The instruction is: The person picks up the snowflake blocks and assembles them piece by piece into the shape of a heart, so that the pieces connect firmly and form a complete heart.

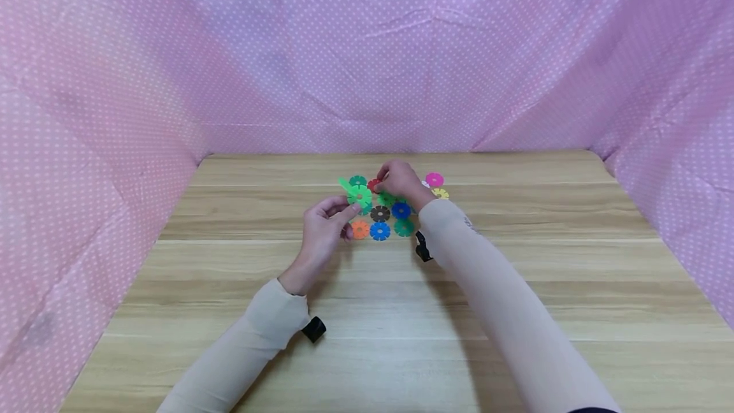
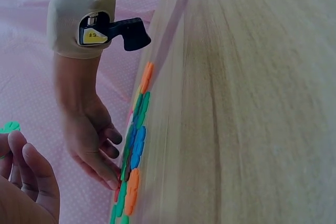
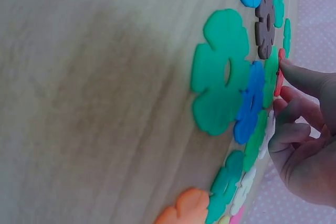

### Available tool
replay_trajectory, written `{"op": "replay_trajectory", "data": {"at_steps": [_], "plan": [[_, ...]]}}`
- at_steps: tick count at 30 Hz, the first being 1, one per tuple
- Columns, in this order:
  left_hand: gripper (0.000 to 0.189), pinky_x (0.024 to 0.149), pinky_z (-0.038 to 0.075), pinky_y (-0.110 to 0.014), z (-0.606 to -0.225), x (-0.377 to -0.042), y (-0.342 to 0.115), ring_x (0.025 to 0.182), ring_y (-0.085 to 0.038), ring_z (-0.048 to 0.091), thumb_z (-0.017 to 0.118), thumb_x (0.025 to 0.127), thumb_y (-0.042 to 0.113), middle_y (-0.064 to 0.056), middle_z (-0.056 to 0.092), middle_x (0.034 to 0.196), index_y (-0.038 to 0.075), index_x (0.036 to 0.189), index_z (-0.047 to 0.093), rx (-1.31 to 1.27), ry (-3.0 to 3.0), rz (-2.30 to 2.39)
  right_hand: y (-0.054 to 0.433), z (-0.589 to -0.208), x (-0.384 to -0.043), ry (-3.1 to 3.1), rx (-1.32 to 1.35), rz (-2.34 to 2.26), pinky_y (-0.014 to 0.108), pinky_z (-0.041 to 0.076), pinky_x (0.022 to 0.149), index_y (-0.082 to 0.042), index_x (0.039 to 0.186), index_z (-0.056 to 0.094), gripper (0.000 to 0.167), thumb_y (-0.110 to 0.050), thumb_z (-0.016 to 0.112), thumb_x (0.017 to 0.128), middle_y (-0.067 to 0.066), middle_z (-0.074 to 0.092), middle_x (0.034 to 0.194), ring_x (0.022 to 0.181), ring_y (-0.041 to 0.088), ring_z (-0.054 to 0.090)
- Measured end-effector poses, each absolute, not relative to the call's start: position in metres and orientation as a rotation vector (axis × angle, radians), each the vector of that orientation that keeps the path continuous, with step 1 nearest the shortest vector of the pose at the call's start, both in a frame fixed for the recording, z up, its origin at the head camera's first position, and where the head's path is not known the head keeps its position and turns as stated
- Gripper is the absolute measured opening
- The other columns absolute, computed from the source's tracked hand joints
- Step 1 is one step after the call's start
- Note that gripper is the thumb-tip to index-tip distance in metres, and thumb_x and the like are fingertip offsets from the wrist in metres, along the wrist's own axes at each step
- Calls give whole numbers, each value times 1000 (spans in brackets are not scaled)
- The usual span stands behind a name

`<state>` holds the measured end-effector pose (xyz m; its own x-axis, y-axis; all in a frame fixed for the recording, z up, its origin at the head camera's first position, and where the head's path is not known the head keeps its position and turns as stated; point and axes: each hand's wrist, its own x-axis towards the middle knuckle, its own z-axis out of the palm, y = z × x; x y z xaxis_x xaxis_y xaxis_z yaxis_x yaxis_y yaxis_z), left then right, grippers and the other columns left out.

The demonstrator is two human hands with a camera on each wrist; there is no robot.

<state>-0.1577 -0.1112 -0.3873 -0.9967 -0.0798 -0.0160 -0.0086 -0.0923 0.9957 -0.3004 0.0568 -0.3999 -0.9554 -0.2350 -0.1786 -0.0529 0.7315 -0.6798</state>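
My left hand [image 1: 325, 227] pinches a light green notched plastic disc [image 1: 360, 194]. A second light green disc [image 1: 346, 187], seen nearly edge-on, appears slotted into it. Only a bit of green shows above the fingertips in the left wrist view. At the far side of a group of flat discs, my right hand [image 1: 401, 180] pinches a red disc [image 3: 280, 74] between thumb and finger, low at the tabletop. Beside it lie a brown disc [image 1: 380, 213], a dark blue disc [image 1: 401, 210] and a green disc [image 3: 220, 72]. The right hand hides part of the group in the head view.
Nearest me in the group are an orange disc [image 1: 360, 229] and a blue disc [image 1: 380, 231]. Pink [image 1: 434, 180] and yellow [image 1: 440, 194] discs lie to the right. The wooden table [image 1: 367, 336] meets a pink dotted cloth [image 1: 367, 69] behind and at both sides.
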Motion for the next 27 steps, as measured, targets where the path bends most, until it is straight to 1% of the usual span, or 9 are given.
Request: {"op": "replay_trajectory", "data": {"at_steps": [4,12,19,24,27], "plan": [[20,51,51,-23,-388,-157,-111,50,-12,55,75,92,10,-7,71,91,-2,107,68,89,-2097,-2282,56,-399,-300,2676,-188,-1047,39,50,92,0,111,65,27,-15,77,91,13,63,109,101,27,58],[20,50,51,-24,-389,-158,-112,49,-12,55,76,91,10,-6,70,89,-1,106,69,81,-2091,-2284,54,-399,-298,2691,-192,-1049,36,51,83,-4,107,59,26,-15,77,91,12,61,104,93,26,56],[20,52,52,-24,-391,-160,-108,50,-12,55,76,91,12,-7,69,92,0,106,70,69,-2108,-2296,63,-400,-293,2676,-198,-1162,34,52,79,-4,108,60,19,-12,71,95,12,63,102,91,26,59],[22,51,52,-23,-393,-163,-106,50,-12,56,77,91,11,-7,69,91,-1,107,69,55,-2106,-2303,75,-394,-286,2651,-187,-1297,30,50,69,-1,108,63,18,-10,71,94,14,65,99,86,26,61],[22,50,51,-23,-394,-164,-104,51,-13,56,77,91,11,-11,69,91,-1,108,69,45,-2113,-2303,83,-389,-280,2617,-177,-1388,27,48,63,0,109,64,19,-9,71,94,14,66,96,85,29,62]]}}
